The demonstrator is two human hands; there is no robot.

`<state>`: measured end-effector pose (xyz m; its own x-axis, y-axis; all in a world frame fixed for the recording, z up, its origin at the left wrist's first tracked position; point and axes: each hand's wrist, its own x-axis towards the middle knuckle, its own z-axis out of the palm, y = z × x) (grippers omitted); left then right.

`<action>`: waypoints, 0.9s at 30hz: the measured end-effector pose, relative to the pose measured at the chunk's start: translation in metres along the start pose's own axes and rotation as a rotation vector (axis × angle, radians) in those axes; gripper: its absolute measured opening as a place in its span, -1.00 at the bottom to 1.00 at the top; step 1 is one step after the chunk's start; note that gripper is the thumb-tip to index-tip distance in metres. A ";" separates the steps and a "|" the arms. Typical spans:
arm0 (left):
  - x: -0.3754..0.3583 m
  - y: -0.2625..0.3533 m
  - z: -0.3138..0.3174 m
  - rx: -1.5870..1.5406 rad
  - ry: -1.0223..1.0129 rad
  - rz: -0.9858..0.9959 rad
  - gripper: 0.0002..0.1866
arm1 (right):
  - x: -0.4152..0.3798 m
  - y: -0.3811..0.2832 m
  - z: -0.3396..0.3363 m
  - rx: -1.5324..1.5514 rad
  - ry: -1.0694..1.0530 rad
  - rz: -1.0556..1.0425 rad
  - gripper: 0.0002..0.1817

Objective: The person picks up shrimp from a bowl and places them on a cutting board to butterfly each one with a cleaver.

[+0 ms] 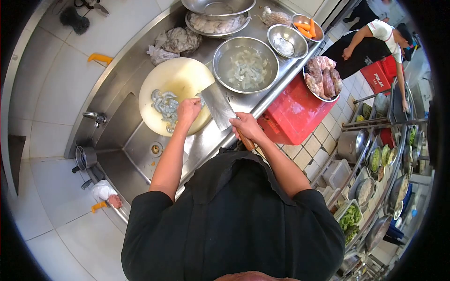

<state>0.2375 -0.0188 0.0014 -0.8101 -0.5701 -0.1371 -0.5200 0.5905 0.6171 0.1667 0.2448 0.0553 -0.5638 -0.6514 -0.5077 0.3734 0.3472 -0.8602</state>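
My right hand [246, 127] is wrapped round the wooden handle of a cleaver [218, 106], its broad blade tilted over the right edge of a round cutting board [152, 114]. Close to the blade, my left hand [188, 111] is closed with its fingers pinched on a grey shrimp [201, 99], which is partly hidden. A pile of raw grey shrimp [165, 107] lies on the board, left of my left hand. Just beyond the blade, a steel bowl [217, 70] holds peeled shrimp in cloudy water.
A sink [136, 136] with a faucet [95, 118] lies left. Plastic bags [180, 41], a bowl of carrots [307, 27] and a small steel bowl [288, 41] stand behind. Right are a meat bowl [322, 78] on a red box [295, 112], a co-worker [370, 47] and loaded racks [370, 124].
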 end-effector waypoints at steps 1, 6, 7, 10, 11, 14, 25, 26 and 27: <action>0.000 0.000 0.001 0.002 0.009 0.006 -0.67 | -0.004 0.000 0.000 -0.002 0.002 0.011 -0.76; -0.004 0.001 0.001 0.016 0.023 0.003 -0.68 | -0.026 -0.001 -0.005 -0.025 -0.015 0.038 -0.78; -0.005 0.002 0.001 0.008 0.023 -0.008 -0.69 | -0.030 -0.001 -0.006 -0.024 -0.024 0.041 -0.79; -0.008 0.005 0.001 -0.016 0.035 -0.024 -0.70 | -0.042 -0.005 -0.009 -0.018 -0.047 0.066 -0.80; -0.009 0.005 0.001 -0.024 0.048 -0.017 -0.70 | -0.047 -0.006 -0.010 -0.014 -0.054 0.084 -0.80; -0.011 0.002 0.003 -0.043 0.077 -0.005 -0.70 | -0.055 -0.005 -0.017 -0.029 -0.099 0.119 -0.80; -0.008 -0.001 0.002 -0.106 0.072 -0.018 -0.74 | -0.047 -0.010 -0.011 -0.098 -0.028 0.074 -0.75; -0.009 -0.001 0.002 -0.106 0.076 -0.011 -0.74 | -0.048 -0.013 -0.010 -0.109 -0.024 0.078 -0.74; -0.009 -0.001 0.002 -0.107 0.082 -0.007 -0.75 | -0.048 -0.017 -0.009 -0.121 -0.021 0.083 -0.72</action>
<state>0.2452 -0.0131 0.0008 -0.7797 -0.6210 -0.0805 -0.4898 0.5249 0.6961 0.1813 0.2765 0.0940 -0.5185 -0.6306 -0.5775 0.3258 0.4787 -0.8153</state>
